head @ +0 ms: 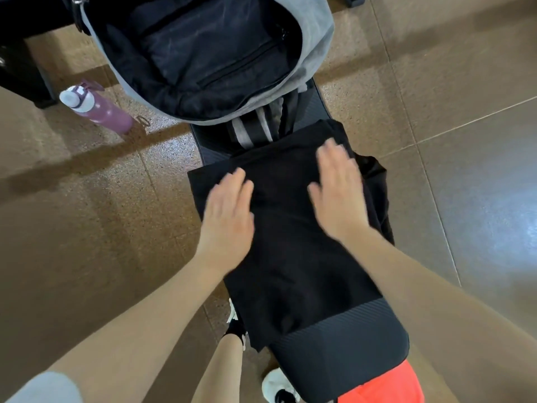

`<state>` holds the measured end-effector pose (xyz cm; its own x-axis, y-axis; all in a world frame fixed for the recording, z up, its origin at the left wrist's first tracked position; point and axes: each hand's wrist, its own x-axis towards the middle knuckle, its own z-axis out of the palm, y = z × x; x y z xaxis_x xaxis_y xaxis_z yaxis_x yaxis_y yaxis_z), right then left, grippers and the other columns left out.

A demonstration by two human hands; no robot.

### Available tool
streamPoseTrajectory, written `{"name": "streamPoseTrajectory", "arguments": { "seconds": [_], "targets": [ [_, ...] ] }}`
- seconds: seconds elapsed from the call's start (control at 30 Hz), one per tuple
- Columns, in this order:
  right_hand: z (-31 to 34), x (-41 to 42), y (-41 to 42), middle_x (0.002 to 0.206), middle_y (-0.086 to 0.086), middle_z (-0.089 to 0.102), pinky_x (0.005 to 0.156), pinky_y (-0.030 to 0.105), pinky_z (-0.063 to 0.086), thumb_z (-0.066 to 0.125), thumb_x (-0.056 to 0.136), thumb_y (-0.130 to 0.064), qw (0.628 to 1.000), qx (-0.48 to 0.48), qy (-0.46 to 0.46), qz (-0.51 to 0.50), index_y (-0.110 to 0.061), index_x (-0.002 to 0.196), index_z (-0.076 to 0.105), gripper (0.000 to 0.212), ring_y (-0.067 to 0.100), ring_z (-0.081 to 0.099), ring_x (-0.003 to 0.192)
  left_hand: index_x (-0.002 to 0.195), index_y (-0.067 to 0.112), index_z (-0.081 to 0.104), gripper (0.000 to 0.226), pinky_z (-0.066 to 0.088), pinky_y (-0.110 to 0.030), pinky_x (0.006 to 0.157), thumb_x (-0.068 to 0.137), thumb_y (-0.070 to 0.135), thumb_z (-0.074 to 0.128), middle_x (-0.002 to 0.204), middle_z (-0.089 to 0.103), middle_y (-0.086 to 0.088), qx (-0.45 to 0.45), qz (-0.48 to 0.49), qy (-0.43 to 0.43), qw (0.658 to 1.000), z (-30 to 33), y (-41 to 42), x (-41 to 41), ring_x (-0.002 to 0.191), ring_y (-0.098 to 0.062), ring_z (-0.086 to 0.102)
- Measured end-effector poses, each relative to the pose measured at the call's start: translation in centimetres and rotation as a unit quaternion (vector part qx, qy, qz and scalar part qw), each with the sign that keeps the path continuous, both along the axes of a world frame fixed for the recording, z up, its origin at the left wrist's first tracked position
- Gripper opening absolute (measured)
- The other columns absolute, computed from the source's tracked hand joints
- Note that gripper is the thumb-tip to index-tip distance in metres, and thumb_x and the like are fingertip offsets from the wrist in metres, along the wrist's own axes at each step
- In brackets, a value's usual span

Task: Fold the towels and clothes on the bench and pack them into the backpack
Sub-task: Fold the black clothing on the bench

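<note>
Bare forearms reach in from the near edge, and both hands lie flat with fingers spread and gripping nothing. Left hand (pixel 229 207) presses palm-down on the left part of a black garment (pixel 293 257), its fingers (pixel 236 181) pointing toward the far end. Right hand (pixel 338 190) rests the same way on the garment's right part, fingers (pixel 334 154) near the far edge of the cloth; both hands are blurred. That garment is spread along the dark padded surface (pixel 348 344), with some cloth hanging off the right side. Just beyond it lies a grey and black striped piece of clothing (pixel 255 126), partly tucked under the backpack (pixel 203 53). This grey backpack sits at the far end of the surface, its mouth wide open and showing dark lining and 1 zip pocket. Off to the far left a purple water bottle (pixel 98 107) lies on the brown tiled floor (pixel 87 228). Orange shorts (pixel 386 385) show at the near right edge
</note>
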<state>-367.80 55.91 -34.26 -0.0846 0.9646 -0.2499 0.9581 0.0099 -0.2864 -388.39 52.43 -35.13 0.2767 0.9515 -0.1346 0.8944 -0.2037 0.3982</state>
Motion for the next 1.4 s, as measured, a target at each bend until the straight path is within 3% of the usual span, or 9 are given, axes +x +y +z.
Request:
{"name": "streamPoseTrajectory", "arguments": {
  "seconds": [0.13, 0.43, 0.53, 0.67, 0.9, 0.97, 1.07, 1.17, 1.4],
  "targets": [
    [-2.8, -1.0, -3.9, 0.154, 0.008, 0.026, 0.114, 0.04, 0.016, 0.029, 0.091, -0.04, 0.968, -0.032, -0.098, 0.229, -0.014, 0.146, 0.025, 0.061, 0.025, 0.025, 0.141, 0.14, 0.005, 0.026, 0.067, 0.016, -0.042, 0.114, 0.087, 0.04, 0.044, 0.149, 0.03, -0.018, -0.054, -0.099, 0.105, 0.988, -2.6, -3.2, 2.3, 0.137, -0.031, 0.03],
    [-6.4, 5.6, 0.0, 0.159, 0.001, -0.001, 0.114, 0.042, -0.007, 0.019, 0.094, -0.053, 0.984, -0.053, -0.158, 0.068, -0.023, 0.15, 0.001, 0.066, 0.02, 0.002, 0.146, 0.146, 0.026, -0.011, 0.109, -0.011, -0.045, 0.112, 0.063, 0.085, 0.026, 0.155, -0.016, -0.013, -0.087, -0.087, 0.172, 0.977, -5.4, -2.0, 2.1, 0.142, -0.031, -0.013],
    [-5.4, 8.2, -1.6, 0.158, 0.001, -0.013, 0.115, 0.045, -0.008, 0.015, 0.097, -0.051, 0.979, -0.13, -0.147, -0.058, -0.024, 0.149, -0.011, 0.064, 0.02, -0.011, 0.145, 0.142, 0.024, -0.022, 0.115, -0.013, -0.044, 0.112, 0.062, 0.085, 0.035, 0.153, -0.024, -0.011, -0.113, -0.075, 0.167, 0.977, -4.6, -2.0, 2.3, 0.142, -0.029, -0.018],
    [-2.8, 9.6, -5.9, 0.157, 0.002, -0.016, 0.116, 0.04, -0.002, 0.032, 0.097, -0.047, 0.985, -0.163, -0.013, -0.048, -0.025, 0.149, -0.007, 0.069, 0.021, -0.013, 0.145, 0.146, 0.015, -0.009, 0.099, -0.004, -0.04, 0.113, 0.077, 0.075, 0.029, 0.155, -0.011, -0.009, -0.097, -0.036, 0.112, 0.988, -2.8, -4.1, 2.6, 0.142, -0.024, -0.009],
    [-0.8, 9.8, -15.4, 0.158, 0.005, -0.002, 0.117, 0.04, 0.017, 0.046, 0.096, -0.034, 0.94, -0.221, 0.073, -0.249, -0.018, 0.15, 0.002, 0.072, 0.024, 0.005, 0.145, 0.148, 0.009, 0.0, 0.076, 0.003, -0.037, 0.116, 0.095, 0.032, 0.048, 0.156, -0.005, -0.015, -0.179, 0.14, 0.036, 0.973, -0.4, -13.4, 3.9, 0.144, -0.029, -0.001],
    [-0.9, 9.8, -17.1, 0.157, 0.011, 0.008, 0.116, 0.041, 0.017, 0.04, 0.099, -0.031, 0.941, -0.224, 0.025, -0.253, -0.02, 0.15, 0.009, 0.061, 0.028, 0.011, 0.144, 0.148, 0.007, 0.002, 0.079, 0.01, -0.042, 0.117, 0.092, 0.027, 0.054, 0.155, -0.001, -0.02, -0.187, 0.269, -0.016, 0.945, -0.4, -15.7, 4.8, 0.144, -0.033, 0.003],
    [-1.3, 9.9, -18.0, 0.156, 0.015, 0.011, 0.115, 0.043, 0.018, 0.036, 0.1, -0.027, 0.94, -0.207, 0.021, -0.271, -0.02, 0.145, 0.027, 0.046, 0.03, 0.015, 0.143, 0.148, 0.011, 0.006, 0.073, 0.025, -0.048, 0.112, 0.094, 0.027, 0.052, 0.152, 0.021, -0.017, -0.266, 0.487, -0.141, 0.82, -0.9, -18.1, 6.0, 0.138, -0.035, 0.024],
    [-1.7, 10.7, -18.0, 0.145, 0.014, 0.031, 0.102, 0.046, 0.039, 0.04, 0.099, -0.022, 0.911, -0.176, 0.099, -0.36, -0.01, 0.129, 0.042, 0.033, 0.032, 0.039, 0.128, 0.134, 0.008, 0.037, 0.046, 0.043, -0.043, 0.095, 0.095, 0.032, 0.048, 0.126, 0.054, -0.011, -0.314, 0.586, -0.204, 0.719, -1.2, -20.2, 6.7, 0.114, -0.033, 0.052],
    [-1.7, 12.5, -20.2, 0.114, 0.014, 0.057, 0.087, 0.045, 0.05, 0.048, 0.096, -0.024, 0.91, -0.182, 0.139, -0.347, -0.009, 0.121, 0.052, 0.029, 0.031, 0.059, 0.096, 0.106, 0.011, 0.057, 0.018, 0.049, -0.041, 0.092, 0.091, 0.021, 0.058, 0.095, 0.058, 0.0, -0.258, 0.629, -0.282, 0.677, -0.7, -22.4, 6.4, 0.092, -0.022, 0.058]
  ]
}}
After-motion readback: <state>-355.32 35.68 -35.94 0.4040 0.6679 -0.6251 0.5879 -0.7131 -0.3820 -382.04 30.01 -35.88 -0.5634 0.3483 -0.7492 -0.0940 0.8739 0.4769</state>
